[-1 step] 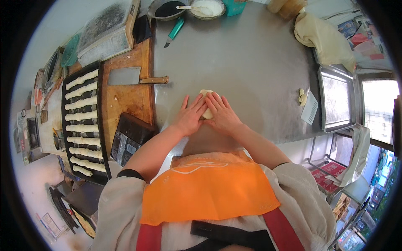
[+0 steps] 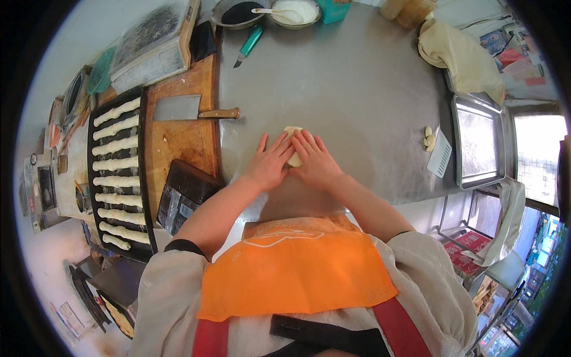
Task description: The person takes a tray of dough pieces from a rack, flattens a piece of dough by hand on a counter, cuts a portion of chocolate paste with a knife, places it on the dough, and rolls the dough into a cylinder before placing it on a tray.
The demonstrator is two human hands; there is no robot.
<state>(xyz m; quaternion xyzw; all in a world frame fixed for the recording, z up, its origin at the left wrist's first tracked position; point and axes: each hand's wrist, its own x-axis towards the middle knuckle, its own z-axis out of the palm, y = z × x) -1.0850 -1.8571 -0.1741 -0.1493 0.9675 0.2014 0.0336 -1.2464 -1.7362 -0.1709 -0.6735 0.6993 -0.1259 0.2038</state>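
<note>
A pale piece of dough (image 2: 294, 159) lies on the steel worktop (image 2: 333, 77) in front of me, mostly covered by my two hands. My left hand (image 2: 269, 163) rests on its left side with fingers stretched out flat. From the right, my right hand (image 2: 315, 162) presses on it in the same way, its thumb side toward the left hand. The fingertips of both hands come close together near the dough's far end, and a strip of dough shows between the palms.
At left, a black tray (image 2: 144, 178) holds several dough strips. A cleaver (image 2: 178, 108) lies on a wooden board (image 2: 172, 143) beside a dark wrapped block (image 2: 189, 191). A green-handled knife (image 2: 250, 43) and bowls (image 2: 294, 25) are far off. To the right are a white scraper (image 2: 440, 154) and a metal tray (image 2: 458, 146).
</note>
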